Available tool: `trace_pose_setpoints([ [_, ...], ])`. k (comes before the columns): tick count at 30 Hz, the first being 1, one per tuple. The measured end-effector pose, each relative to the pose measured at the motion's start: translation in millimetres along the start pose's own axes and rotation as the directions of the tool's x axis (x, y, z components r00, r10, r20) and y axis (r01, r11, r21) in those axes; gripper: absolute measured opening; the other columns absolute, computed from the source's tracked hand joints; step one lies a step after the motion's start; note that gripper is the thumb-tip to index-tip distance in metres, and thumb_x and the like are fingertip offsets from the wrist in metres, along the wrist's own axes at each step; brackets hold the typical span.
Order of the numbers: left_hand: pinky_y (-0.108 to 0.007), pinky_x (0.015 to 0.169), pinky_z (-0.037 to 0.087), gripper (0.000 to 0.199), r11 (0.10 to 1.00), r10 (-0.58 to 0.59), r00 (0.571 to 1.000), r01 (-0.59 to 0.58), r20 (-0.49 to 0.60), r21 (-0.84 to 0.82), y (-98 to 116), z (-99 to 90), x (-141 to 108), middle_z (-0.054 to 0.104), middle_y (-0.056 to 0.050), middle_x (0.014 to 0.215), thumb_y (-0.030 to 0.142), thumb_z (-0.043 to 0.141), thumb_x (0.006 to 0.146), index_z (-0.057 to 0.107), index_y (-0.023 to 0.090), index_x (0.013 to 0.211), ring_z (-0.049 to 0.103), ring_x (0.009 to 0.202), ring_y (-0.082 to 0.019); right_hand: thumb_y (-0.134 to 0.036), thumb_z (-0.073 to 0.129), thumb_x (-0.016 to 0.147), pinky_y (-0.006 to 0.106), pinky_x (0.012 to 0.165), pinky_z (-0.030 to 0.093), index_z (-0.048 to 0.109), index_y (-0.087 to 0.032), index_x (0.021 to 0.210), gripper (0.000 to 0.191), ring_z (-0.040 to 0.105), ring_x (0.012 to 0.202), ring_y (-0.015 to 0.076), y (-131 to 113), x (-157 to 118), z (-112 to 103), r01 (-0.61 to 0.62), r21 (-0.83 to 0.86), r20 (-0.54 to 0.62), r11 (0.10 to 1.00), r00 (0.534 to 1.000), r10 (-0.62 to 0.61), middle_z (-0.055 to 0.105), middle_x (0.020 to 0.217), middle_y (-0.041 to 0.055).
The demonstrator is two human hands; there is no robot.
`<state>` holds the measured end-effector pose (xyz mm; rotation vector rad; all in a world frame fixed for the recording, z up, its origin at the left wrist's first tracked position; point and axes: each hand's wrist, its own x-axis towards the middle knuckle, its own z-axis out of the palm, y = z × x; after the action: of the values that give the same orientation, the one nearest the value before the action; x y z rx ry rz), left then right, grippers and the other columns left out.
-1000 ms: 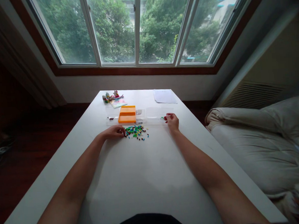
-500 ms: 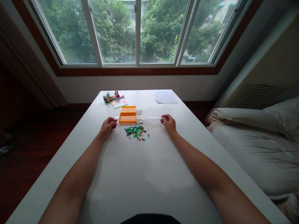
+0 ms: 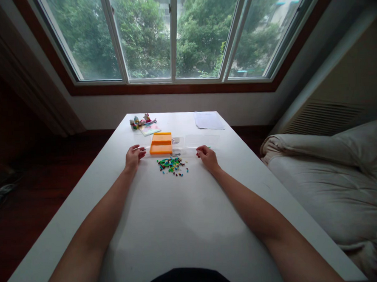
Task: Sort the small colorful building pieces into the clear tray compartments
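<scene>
Head view, left hand: left hand (image 3: 133, 157) over the left clear tray (image 3: 140, 140), to the left of the orange box; fingers loosely parted, not closed on anything.
Dark speck: a tiny dark piece (image 3: 144, 150) at the left fingertips; cannot tell whether it touches them or lies in the tray.
Right hand: right hand (image 3: 206, 157) at the near side of the right clear tray (image 3: 204, 138); fingers curled, tips close together; cannot tell whether a piece is pinched there.
Between the hands: well apart, on either side of the heap.
Heap: small coloured pieces (image 3: 171, 165), mostly green and blue with some yellow, red and dark brown, spread loosely on the white table (image 3: 183, 218), nearer the wearer than the boxes; a few strays at its near and right edges.
Green bit: one small green piece (image 3: 209, 147) just beyond the right hand, by the right clear tray.
Orange box: orange box (image 3: 161, 149) lying open behind the heap, a ridge across its middle.
Middle tray: another clear container (image 3: 177, 146) just right of the orange box; contents too small to make out.
Far left corner: small figurines (image 3: 135, 123) beside a pale, pinkish card (image 3: 150, 129).
Far right corner: white paper sheets (image 3: 209, 120), lying flat.
</scene>
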<state>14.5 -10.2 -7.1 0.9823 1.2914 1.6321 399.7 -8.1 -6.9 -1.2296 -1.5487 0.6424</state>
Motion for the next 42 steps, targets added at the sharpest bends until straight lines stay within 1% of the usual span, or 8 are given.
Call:
trace_pose_setpoints([
  [4, -0.026, 0.066, 0.050, 0.029, 0.948, 0.103, 0.978, -0.152, 0.183, 0.280, -3.0, 4.2, -9.5, 0.069, -0.005, 0.086, 0.029, 0.059, 0.080, 0.063, 0.016, 0.105, 0.063, 0.066, -0.013, -0.031, 0.055, 0.086, 0.029, 0.069, 0.050, 0.069, -0.022, 0.095, 0.019, 0.061, 0.068, 0.0161, -6.2, -5.7, 4.6, 0.143, -0.135, 0.112, 0.981, 0.985, -0.128, 0.069, 0.075, -0.0004],
  [8, -0.027, 0.068, 0.047, 0.024, 0.723, 0.175, 0.887, -0.411, 0.428, 0.555, 3.0, 12.4, -25.2, 0.069, -0.004, 0.084, 0.031, 0.057, 0.083, 0.070, 0.019, 0.100, 0.061, 0.071, -0.016, -0.024, 0.055, 0.090, 0.031, 0.074, 0.049, 0.072, -0.022, 0.098, 0.019, 0.060, 0.076, 0.0175, -19.9, -15.5, 15.0, 0.360, -0.216, 0.306, 0.907, 0.907, -0.288, 0.069, 0.084, 0.0029],
  [10, -0.028, 0.069, 0.045, 0.023, 0.605, 0.196, 0.831, -0.520, 0.521, 0.603, 7.7, 15.8, -31.6, 0.070, -0.004, 0.086, 0.029, 0.056, 0.084, 0.072, 0.020, 0.098, 0.059, 0.073, -0.017, -0.022, 0.055, 0.092, 0.034, 0.083, 0.050, 0.073, -0.024, 0.104, 0.021, 0.059, 0.087, 0.0201, -27.7, -20.7, 21.1, 0.480, -0.235, 0.400, 0.845, 0.840, -0.366, 0.068, 0.093, 0.0055],
  [12, -0.029, 0.069, 0.044, 0.024, 0.535, 0.198, 0.797, -0.575, 0.571, 0.618, 11.7, 17.9, -35.7, 0.070, -0.004, 0.085, 0.028, 0.055, 0.084, 0.073, 0.021, 0.099, 0.058, 0.072, -0.017, -0.021, 0.057, 0.092, 0.038, 0.091, 0.048, 0.072, -0.027, 0.112, 0.026, 0.057, 0.098, 0.0229, -34.3, -25.2, 26.3, 0.569, -0.255, 0.472, 0.782, 0.779, -0.413, 0.067, 0.103, 0.0075],
  [16, -0.028, 0.068, 0.043, 0.025, 0.505, 0.179, 0.788, -0.588, 0.589, 0.632, 15.4, 19.3, -38.0, 0.070, -0.004, 0.085, 0.027, 0.055, 0.084, 0.073, 0.021, 0.100, 0.057, 0.071, -0.017, -0.019, 0.062, 0.090, 0.043, 0.099, 0.046, 0.068, -0.031, 0.124, 0.036, 0.052, 0.110, 0.0265, -41.7, -30.1, 31.3, 0.630, -0.309, 0.541, 0.713, 0.733, -0.412, 0.063, 0.119, 0.0088],
  [23, -0.028, 0.069, 0.043, 0.026, 0.506, 0.160, 0.778, -0.593, 0.607, 0.627, 15.1, 18.6, -38.8, 0.071, -0.004, 0.088, 0.028, 0.054, 0.085, 0.073, 0.021, 0.101, 0.057, 0.072, -0.017, -0.019, 0.062, 0.091, 0.043, 0.098, 0.046, 0.072, -0.028, 0.106, 0.021, 0.051, 0.113, 0.0264, -37.0, -28.6, 26.5, 0.617, -0.343, 0.512, 0.708, 0.755, -0.409, 0.063, 0.119, 0.0075],
  [38, -0.029, 0.068, 0.043, 0.025, 0.491, 0.170, 0.775, -0.602, 0.608, 0.630, 15.0, 18.9, -38.9, 0.071, -0.004, 0.088, 0.028, 0.054, 0.085, 0.073, 0.021, 0.099, 0.057, 0.072, -0.017, -0.015, 0.065, 0.085, 0.040, 0.094, 0.047, 0.073, -0.026, 0.096, 0.017, 0.054, 0.103, 0.0241, -20.0, -23.1, 22.8, 0.500, -0.355, 0.412, 0.790, 0.842, -0.348, 0.066, 0.103, 0.0058],
  [42, -0.029, 0.069, 0.043, 0.026, 0.487, 0.168, 0.778, -0.600, 0.606, 0.635, 15.2, 19.4, -39.1, 0.071, -0.004, 0.088, 0.028, 0.054, 0.084, 0.073, 0.020, 0.099, 0.058, 0.072, -0.018, -0.016, 0.067, 0.084, 0.039, 0.091, 0.048, 0.073, -0.025, 0.089, 0.012, 0.055, 0.101, 0.0236, -17.8, -21.8, 21.4, 0.490, -0.350, 0.396, 0.798, 0.850, -0.348, 0.066, 0.100, 0.0060],
])
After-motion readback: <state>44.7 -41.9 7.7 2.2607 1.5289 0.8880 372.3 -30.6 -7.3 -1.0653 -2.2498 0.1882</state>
